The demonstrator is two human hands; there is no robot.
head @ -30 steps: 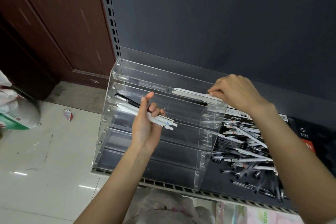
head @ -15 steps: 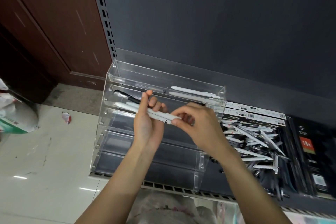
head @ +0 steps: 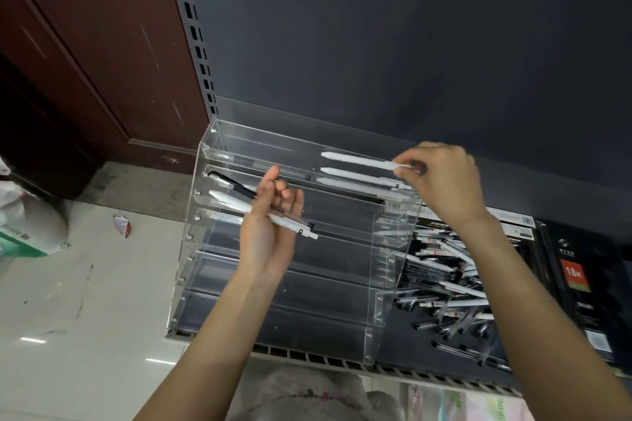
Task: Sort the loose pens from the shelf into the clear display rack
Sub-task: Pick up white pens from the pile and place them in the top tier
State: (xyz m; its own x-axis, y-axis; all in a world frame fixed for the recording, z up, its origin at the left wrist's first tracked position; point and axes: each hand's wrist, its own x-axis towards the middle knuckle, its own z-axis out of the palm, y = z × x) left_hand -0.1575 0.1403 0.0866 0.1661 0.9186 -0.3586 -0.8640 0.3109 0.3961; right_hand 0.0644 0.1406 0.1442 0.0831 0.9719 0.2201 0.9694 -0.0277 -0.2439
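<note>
Right hand (head: 441, 178) pinches a white pen (head: 359, 159) lying lengthwise along the rack's (head: 393, 243) top tier, tip left; left hand (head: 270, 232) grips pens (head: 239, 203) angled up-left.

Retail setting, most likely a stationery shop. A dark metal shelf (head: 403, 373) with a perforated front edge hangs from a slotted upright (head: 195, 27) before a plain dark back panel (head: 393, 27), the standard shop shelving system. On the shelf stands a clear tiered display rack (head: 383, 304) with white pens in its upper tiers, and just beside it lies a heap of loose pens (head: 455, 290). Boxed goods (head: 581, 284) with printed labels and barcodes lie along the shelf to the right. Below are a glossy tiled floor (head: 68, 335) and a filled sack (head: 24, 229).
</note>
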